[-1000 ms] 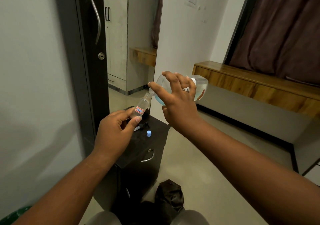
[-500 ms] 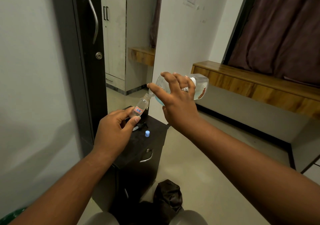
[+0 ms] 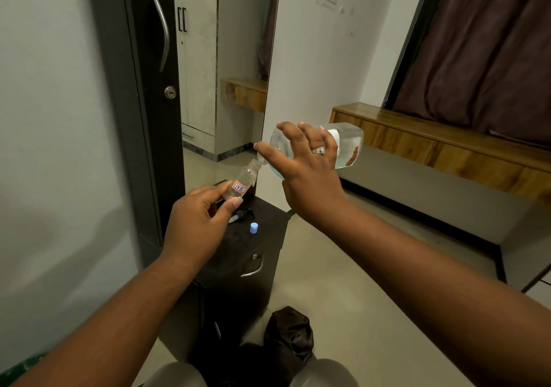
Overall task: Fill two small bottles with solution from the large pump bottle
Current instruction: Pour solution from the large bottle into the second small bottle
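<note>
Head view: the left hand [image 3: 198, 222] pinches one small bottle [image 3: 242, 181] by its base, tilted, above a dark cabinet [image 3: 238, 267]. The right hand [image 3: 304, 166] wraps its fingers [image 3: 290, 137] around one large bottle [image 3: 343, 145], tipped mouth to mouth. Both look light, smooth and possibly slippery; gripping mid-body seems safest. One blue cap [image 3: 254, 228] lies on the cabinet.

- Looks like a bedroom in a home or lodging.
- Tall wardrobe door [image 3: 143, 58] with curved handle and keyhole lock.
- Long mirror [image 3: 226, 67] reflecting a pale cupboard.
- Low wooden ledge [image 3: 447, 145] under dark maroon curtains [image 3: 483, 49].
- Small black drawer cabinet [image 3: 256, 255] on a plain smooth floor [image 3: 343, 297].
</note>
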